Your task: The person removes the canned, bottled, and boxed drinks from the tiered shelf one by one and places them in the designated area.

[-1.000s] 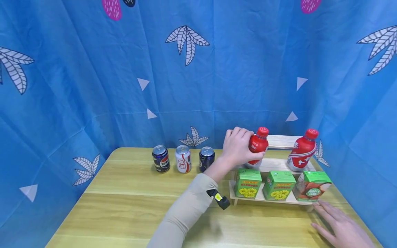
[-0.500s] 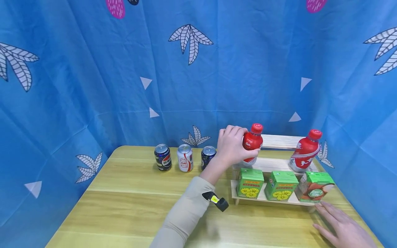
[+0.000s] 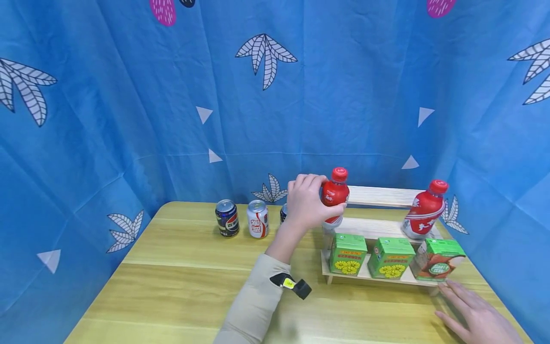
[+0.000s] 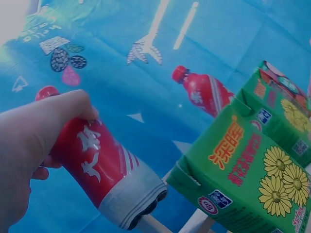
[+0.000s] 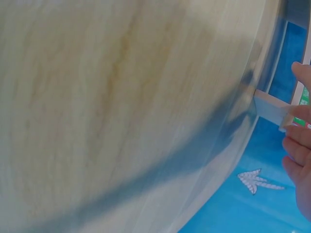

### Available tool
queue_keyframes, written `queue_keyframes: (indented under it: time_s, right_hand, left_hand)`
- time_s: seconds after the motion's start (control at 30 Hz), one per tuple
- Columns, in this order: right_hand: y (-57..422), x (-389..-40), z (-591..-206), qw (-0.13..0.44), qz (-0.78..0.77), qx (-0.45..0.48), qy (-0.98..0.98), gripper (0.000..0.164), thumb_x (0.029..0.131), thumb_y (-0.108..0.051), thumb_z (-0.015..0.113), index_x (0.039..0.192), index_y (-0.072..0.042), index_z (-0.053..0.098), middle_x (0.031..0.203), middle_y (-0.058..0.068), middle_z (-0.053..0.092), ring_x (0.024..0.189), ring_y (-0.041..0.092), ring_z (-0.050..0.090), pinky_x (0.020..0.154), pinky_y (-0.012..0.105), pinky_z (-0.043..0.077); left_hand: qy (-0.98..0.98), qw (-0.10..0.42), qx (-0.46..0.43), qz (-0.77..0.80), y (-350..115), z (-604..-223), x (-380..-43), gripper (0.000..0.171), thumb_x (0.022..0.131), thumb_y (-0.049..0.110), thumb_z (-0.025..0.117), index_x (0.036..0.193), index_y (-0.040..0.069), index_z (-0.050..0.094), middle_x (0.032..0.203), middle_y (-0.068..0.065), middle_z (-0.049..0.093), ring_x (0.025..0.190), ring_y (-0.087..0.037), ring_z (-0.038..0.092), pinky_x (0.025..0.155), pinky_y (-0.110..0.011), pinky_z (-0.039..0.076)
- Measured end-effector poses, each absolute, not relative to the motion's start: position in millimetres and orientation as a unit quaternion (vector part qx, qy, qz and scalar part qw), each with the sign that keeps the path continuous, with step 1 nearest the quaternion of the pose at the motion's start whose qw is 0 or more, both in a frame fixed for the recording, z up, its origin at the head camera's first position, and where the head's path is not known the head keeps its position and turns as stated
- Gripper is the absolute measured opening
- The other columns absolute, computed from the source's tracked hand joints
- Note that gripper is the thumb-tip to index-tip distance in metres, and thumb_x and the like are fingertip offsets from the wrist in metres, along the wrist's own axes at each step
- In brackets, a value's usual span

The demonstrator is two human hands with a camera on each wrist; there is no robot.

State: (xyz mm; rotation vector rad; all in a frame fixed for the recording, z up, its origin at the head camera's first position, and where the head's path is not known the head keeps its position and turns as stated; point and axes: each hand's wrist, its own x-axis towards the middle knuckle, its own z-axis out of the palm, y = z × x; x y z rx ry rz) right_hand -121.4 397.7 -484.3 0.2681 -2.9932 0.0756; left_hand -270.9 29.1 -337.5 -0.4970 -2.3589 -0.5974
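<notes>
My left hand (image 3: 307, 203) holds a red bottle with a white lower part (image 3: 336, 195) at the left end of the wooden rack's upper shelf (image 3: 378, 227). In the left wrist view, thumb and fingers wrap the bottle (image 4: 95, 155), and its base shows beside the rack's end, seemingly off the shelf. My right hand (image 3: 474, 313) has its fingers extended by the rack's front right corner, beneath a green-and-brown drink carton (image 3: 437, 260). In the right wrist view that hand (image 5: 299, 145) touches the rack's edge.
Another red bottle (image 3: 424, 210) stands at the upper shelf's right end. Two green drink cartons with yellow flowers, one left (image 3: 348, 255) and one centre carton (image 3: 391, 258), fill the lower shelf. A dark can (image 3: 227, 219), a white can (image 3: 258, 220) and a half-hidden can (image 3: 283, 212) line the table's back.
My left hand has carried the red bottle leftward and slightly up along the upper shelf, now covering most of the third can. The right hand stays by the rack's corner.
</notes>
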Motion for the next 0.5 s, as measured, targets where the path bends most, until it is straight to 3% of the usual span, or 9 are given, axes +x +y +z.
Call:
queue_keyframes:
  time_s: [0.5]
  right_hand:
    - [398,-121,-485,0.074,0.023,0.088,-0.993,0.077,0.079,-0.051,0.074,0.128,0.006,0.057,0.130,0.032,0.052,0.116,0.050,0.051,0.091,0.059,0.046]
  left_hand:
    - [-0.888,0.337,-0.152,-0.274,2,-338,-258,0.058,0.071,0.055,0.075,0.113,0.017,0.064,0.113,0.005,0.067,0.106,-0.015,0.052,0.087,-0.042,0.045]
